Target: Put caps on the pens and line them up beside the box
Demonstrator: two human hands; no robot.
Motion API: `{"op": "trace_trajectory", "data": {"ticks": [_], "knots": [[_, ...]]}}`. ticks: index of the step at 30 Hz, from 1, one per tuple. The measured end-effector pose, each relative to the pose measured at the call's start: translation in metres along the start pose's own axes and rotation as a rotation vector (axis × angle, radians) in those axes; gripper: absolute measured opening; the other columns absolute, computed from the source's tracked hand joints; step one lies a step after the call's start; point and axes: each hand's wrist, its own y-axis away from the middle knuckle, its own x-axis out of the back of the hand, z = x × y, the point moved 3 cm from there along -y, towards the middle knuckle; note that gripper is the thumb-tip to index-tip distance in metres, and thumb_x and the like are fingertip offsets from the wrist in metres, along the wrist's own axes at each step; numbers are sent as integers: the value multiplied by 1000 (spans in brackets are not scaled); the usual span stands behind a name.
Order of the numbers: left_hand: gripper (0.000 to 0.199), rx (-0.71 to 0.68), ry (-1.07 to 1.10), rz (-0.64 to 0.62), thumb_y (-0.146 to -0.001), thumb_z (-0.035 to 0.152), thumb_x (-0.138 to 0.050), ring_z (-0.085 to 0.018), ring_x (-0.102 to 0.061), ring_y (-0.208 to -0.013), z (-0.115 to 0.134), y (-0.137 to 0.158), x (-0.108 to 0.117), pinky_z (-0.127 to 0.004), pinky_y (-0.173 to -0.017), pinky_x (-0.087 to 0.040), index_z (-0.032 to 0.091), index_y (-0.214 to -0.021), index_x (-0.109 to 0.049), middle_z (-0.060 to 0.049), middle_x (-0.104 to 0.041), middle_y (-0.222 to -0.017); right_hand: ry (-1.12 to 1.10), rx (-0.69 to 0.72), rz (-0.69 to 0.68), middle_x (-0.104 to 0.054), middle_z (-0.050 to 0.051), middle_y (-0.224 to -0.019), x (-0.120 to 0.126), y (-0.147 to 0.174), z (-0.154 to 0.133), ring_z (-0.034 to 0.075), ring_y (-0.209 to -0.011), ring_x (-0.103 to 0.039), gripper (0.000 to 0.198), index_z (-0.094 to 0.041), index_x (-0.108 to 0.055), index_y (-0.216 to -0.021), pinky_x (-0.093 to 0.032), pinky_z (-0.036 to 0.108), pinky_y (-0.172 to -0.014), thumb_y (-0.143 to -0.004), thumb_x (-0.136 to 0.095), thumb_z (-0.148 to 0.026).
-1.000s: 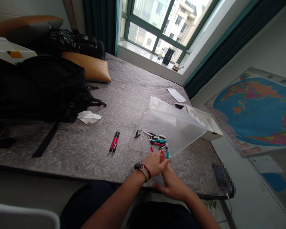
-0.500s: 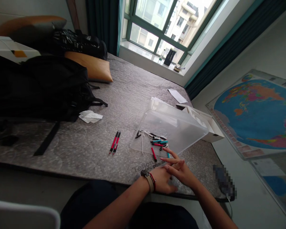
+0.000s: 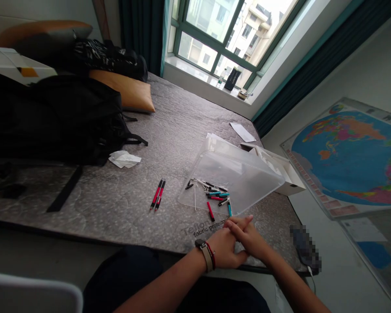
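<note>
Pens [image 3: 217, 198], where?

Loose pile within the outline of the clear plastic box [image 3: 250, 184], just beyond the hands. In it or seen through it, can't tell.

Big to small, then. Materials?

Mattress [image 3: 172, 130]: mottled grey-brown, quilted, slight sheen, printed lettering [image 3: 209, 228] at the near edge. Backpack [image 3: 68, 117]: black, soft, slumped, covers much of the left side. The clear box: cloudy, smooth, thin rim, rounded corners.

Around it? Anything in the way?

Carton [image 3: 289, 178], white, open, straight-edged, right behind the clear box, which hides part of it. Pillow [image 3: 130, 90], orange-tan, smooth, beyond the backpack.

Hands?

Left hand [image 3: 224, 247] and right hand [image 3: 252, 239], clasped over the near edge, fingers interlaced; nothing visible gripped. Between the palms, can't tell. Watch [image 3: 204, 250] with tan strap on the left wrist.

Smaller stuff?

Paper [image 3: 243, 131], flat, white, far right. Tissue [image 3: 125, 159], crumpled, near the backpack.

Pens again, shapes?

Slim sticks: red, turquoise, black, white, crisscrossed. One red crosses the near rim. Red-and-black pair [image 3: 156, 194] side by side, left of the clear box, well apart from the hands.
</note>
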Motion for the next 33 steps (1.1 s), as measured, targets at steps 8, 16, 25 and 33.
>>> {"op": "trace_trajectory", "data": {"ticks": [8, 16, 25, 33], "knots": [[93, 149, 66, -1, -68, 9, -56, -26, -61, -111, 1, 1, 1, -37, -100, -49, 29, -153, -25, -8, -52, -138, -156, 8, 202, -56, 1, -67, -14, -1, 14, 17, -65, -53, 40, -19, -56, -73, -43, 26, -59, -85, -54, -58], [92, 328, 832, -243, -74, 20, -63, -7, -66, -56, -10, -9, -12, -21, -55, -51, 38, -152, -19, -12, -48, -135, -86, 3, 122, -62, 3, -64, -5, 5, 34, 18, -61, -56, 52, -19, -63, -68, -45, 29, -58, -81, -52, -67], [113, 18, 293, -352, -69, 50, -77, -36, -60, -118, 12, 8, -11, -49, -98, -47, 39, -154, -2, -14, 2, -163, -1081, -243, 615, -63, 3, -70, 14, -9, 31, 18, -65, -62, 31, -23, -61, -73, -54, 32, -64, -81, -57, -52], [96, -215, -371, -294, -75, 43, -71, -35, -52, -124, 11, 15, -24, -46, -108, -34, 34, -154, -18, -10, -53, -140, -1197, -258, -57, -27, -9, -45, -17, 2, 4, 5, -35, -15, 38, -21, -58, -76, -19, 16, -35, -89, -47, -56]]}}
